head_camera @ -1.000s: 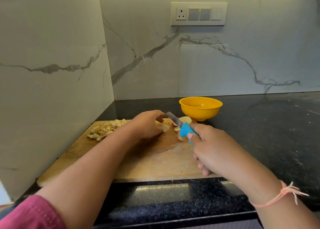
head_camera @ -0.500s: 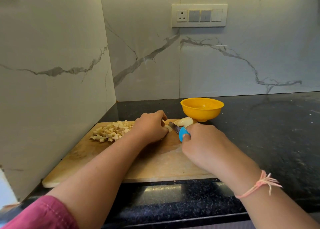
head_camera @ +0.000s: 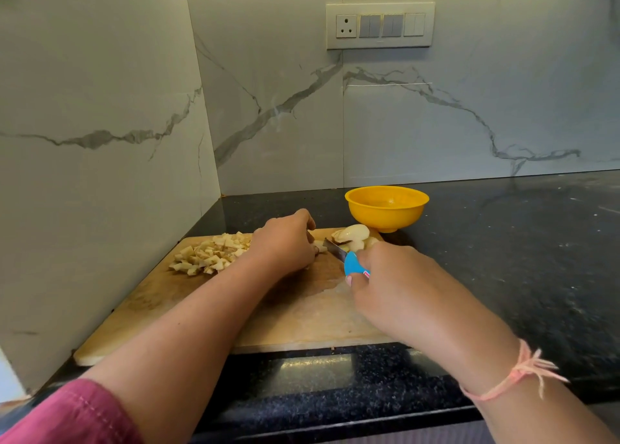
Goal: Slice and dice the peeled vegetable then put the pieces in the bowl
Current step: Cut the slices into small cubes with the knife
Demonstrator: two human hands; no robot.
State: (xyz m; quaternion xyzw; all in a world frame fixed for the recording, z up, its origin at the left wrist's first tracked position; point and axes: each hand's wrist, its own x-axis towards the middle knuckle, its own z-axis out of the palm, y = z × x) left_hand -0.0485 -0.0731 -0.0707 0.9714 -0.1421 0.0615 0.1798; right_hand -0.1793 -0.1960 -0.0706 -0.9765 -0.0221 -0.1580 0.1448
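A wooden cutting board [head_camera: 188, 296] lies in the counter's corner. A heap of diced pale vegetable cubes [head_camera: 211, 252] sits on its far left part. Several uncut peeled slices [head_camera: 352, 235] lie at its far right edge. My left hand [head_camera: 285, 242] curls over a small piece of vegetable [head_camera: 320, 246] on the board, mostly hiding it. My right hand [head_camera: 392, 282] grips the blue handle of a knife [head_camera: 354, 264]; the blade points left, against that piece. A yellow bowl [head_camera: 385, 208] stands just behind the board and looks empty.
Marble walls close the corner at left and behind. Black speckled countertop [head_camera: 520, 259] stretches to the right of the board. A switch panel [head_camera: 380, 26] is on the back wall. The counter's front edge runs below my forearms.
The knife has come down from a raised tilt to lie low against the piece under my left hand. My right hand has shifted left and forward. The diced heap stays put.
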